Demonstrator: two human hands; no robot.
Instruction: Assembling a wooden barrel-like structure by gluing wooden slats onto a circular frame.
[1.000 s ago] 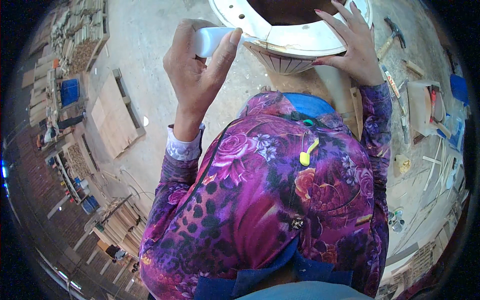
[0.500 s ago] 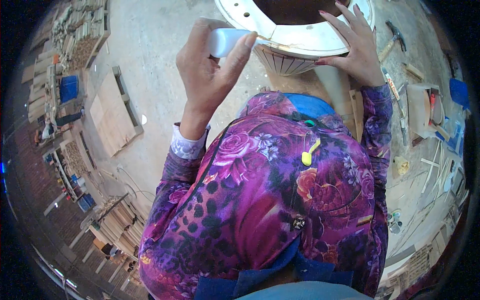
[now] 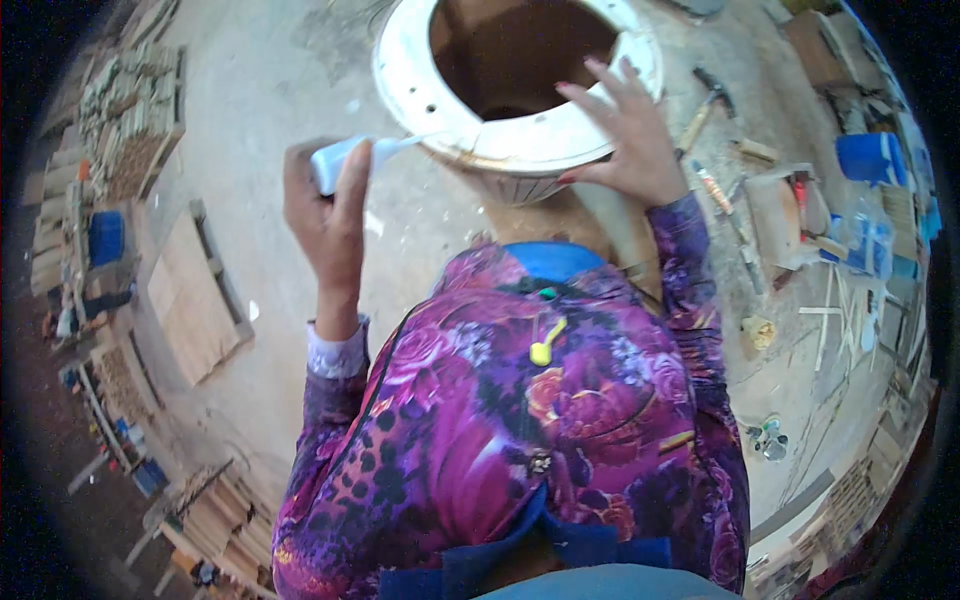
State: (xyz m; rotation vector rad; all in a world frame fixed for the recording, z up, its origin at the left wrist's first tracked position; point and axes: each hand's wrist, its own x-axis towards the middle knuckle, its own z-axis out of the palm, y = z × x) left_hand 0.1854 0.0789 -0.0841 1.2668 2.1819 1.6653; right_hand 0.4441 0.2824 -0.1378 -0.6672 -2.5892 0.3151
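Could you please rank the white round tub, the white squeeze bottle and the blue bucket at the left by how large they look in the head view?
1. white round tub
2. white squeeze bottle
3. blue bucket, though it stands farther off, so its true size is unsure.

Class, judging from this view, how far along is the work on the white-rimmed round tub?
Done: the round tub already has a white rim. In hand: the left hand presses a white tube's nozzle to the rim's edge, while the right hand steadies the opposite side. Left: how much rim remains untreated cannot be told.
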